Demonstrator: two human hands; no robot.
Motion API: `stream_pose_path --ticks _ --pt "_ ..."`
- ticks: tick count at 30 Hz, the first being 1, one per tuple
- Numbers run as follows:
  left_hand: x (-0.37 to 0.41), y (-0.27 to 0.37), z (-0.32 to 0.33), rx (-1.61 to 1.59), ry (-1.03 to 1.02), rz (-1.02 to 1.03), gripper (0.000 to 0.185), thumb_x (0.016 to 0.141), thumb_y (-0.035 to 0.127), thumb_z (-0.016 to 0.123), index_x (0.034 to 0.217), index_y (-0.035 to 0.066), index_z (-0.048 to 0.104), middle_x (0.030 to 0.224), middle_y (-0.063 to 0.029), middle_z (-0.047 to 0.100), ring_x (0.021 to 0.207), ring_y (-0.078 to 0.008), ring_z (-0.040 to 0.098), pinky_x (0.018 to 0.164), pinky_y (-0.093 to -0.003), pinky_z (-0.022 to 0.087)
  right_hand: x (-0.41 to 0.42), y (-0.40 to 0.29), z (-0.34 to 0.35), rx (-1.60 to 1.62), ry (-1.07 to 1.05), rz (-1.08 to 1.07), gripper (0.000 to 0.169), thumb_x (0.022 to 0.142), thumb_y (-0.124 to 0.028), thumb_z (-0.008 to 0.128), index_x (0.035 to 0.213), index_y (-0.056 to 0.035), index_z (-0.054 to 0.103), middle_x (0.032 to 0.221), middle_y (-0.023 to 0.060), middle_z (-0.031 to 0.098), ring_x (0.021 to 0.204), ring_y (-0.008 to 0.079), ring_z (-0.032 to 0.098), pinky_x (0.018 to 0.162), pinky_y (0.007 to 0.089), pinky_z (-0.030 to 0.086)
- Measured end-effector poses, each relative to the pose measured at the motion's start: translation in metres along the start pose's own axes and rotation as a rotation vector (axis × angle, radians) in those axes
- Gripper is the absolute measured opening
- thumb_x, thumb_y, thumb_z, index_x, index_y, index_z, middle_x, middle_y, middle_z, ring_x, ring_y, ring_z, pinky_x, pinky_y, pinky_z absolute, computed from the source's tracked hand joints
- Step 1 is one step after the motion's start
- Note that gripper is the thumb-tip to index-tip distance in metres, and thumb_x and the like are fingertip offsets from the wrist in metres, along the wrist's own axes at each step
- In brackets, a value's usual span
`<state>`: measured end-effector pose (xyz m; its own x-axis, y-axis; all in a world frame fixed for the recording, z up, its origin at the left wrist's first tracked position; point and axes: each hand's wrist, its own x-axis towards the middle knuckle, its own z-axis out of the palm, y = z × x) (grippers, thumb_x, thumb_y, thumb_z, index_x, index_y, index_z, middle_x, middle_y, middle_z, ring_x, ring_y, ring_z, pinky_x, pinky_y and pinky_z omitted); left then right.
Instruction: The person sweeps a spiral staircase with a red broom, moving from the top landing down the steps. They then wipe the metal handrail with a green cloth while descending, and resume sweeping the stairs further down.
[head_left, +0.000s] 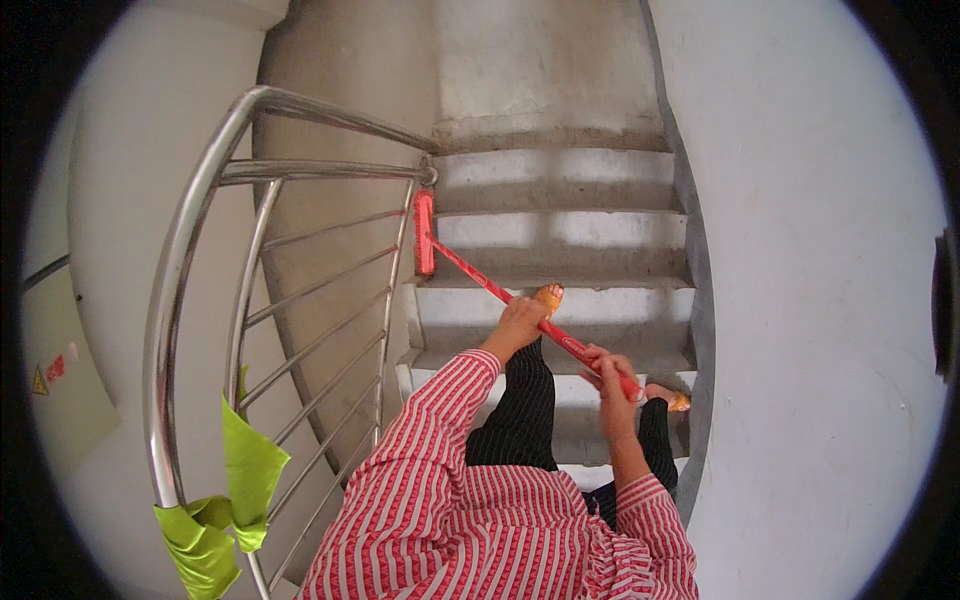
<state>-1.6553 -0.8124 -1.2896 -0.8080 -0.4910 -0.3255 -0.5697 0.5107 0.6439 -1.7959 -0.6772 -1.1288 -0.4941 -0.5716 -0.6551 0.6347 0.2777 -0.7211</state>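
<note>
My left hand (517, 322) is wrapped around the middle of a red broom handle (487, 285). Close to the handle's near end, my right hand (611, 371) grips it too. The handle slants up and to the left to the long, narrow red broom head (424, 232). That head is at the left end of a concrete step (555, 262), beside the lower post of the metal railing (405, 217). Whether it touches the post, I cannot tell. My feet, in yellow sandals (550, 298), are on different steps.
A stainless steel handrail (169, 315) with thin bars runs along the left. Green cloth (251, 465) is tied around it near the bottom. The white wall (810, 300) with a grey base band closes off the right side. Steps with white-edged bands descend to a landing (547, 67).
</note>
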Motion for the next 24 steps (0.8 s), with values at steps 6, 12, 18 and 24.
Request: stream_pose_path --ticks 6,12,18,24 --pt "0.041 0.068 0.043 -0.122 0.156 0.013 0.024 0.075 0.029 0.067 0.069 0.007 0.058 0.072 -0.0145 0.062 0.077 -0.0360 0.060 0.070 -0.0472 0.044 0.004 -0.064 -0.038 -0.219 0.080 -0.041 0.018 0.090 -0.020 0.058 0.091 -0.0024 0.060 0.101 0.0120 0.064 0.107 0.0255 0.057 0.092 0.0406 0.046" --pt "0.122 0.204 0.051 -0.373 0.087 0.189 0.027 0.080 0.031 0.064 0.069 0.006 0.058 0.068 -0.0146 0.062 0.072 -0.0373 0.061 0.066 -0.0485 0.045 -0.017 -0.189 -0.080 -0.572 0.163 -0.321 0.015 0.089 -0.012 0.051 0.083 -0.0004 0.058 0.093 0.0113 0.064 0.104 0.0287 0.058 0.097 0.0430 0.041" --pt "0.125 0.255 0.038 -0.316 0.046 0.312 0.021 0.079 0.027 0.064 0.072 0.008 0.061 0.069 -0.0135 0.063 0.073 -0.0338 0.062 0.068 -0.0466 0.046 -0.058 -0.217 -0.084 -0.563 0.286 -0.417 0.018 0.088 -0.014 0.053 0.078 0.0002 0.058 0.090 0.0144 0.064 0.100 0.0339 0.059 0.095 0.0466 0.041" --pt "0.082 0.204 0.019 -0.144 -0.054 0.220 0.024 0.080 0.029 0.063 0.069 0.008 0.061 0.066 -0.0142 0.061 0.070 -0.0343 0.061 0.068 -0.0461 0.044 -0.060 -0.161 -0.102 -0.255 0.252 -0.237 0.016 0.089 -0.015 0.055 0.084 0.0004 0.059 0.098 0.0145 0.064 0.104 0.0306 0.059 0.099 0.0439 0.040"
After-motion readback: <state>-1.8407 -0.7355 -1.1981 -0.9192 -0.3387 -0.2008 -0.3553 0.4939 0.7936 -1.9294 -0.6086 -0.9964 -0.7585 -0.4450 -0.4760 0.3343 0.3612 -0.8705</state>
